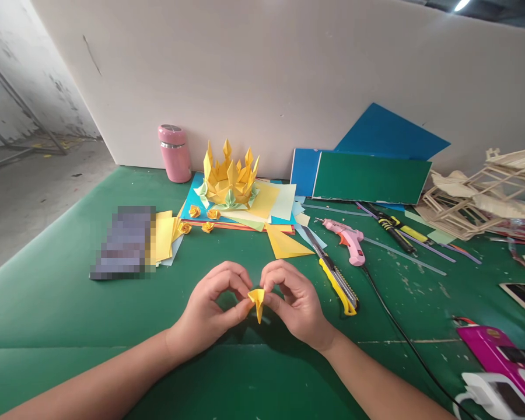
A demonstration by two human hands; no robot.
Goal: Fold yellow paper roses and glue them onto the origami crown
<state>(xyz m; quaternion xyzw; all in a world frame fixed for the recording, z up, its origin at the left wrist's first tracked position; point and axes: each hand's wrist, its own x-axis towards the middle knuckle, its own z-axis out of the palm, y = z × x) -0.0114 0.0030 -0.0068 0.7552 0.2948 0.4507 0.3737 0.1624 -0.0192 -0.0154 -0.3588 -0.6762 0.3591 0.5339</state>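
My left hand (212,306) and my right hand (295,300) meet above the green table mat (70,315), both pinching a small folded yellow paper piece (258,300) between fingertips. Its pointed end hangs downward. Behind them a yellow paper crown (230,175) with pale green leaves stands on a stack of coloured paper sheets (271,210). Several small yellow paper roses (201,220) lie beside that stack. A loose yellow folded sheet (286,244) lies just beyond my right hand.
A yellow utility knife (336,280) and a pink glue gun (349,239) with a black cord lie right of my hands. A pink bottle (174,153) stands at the back wall. Blue and green boards (370,175), a wooden stick model (476,195), a magenta device (499,353) fill the right.
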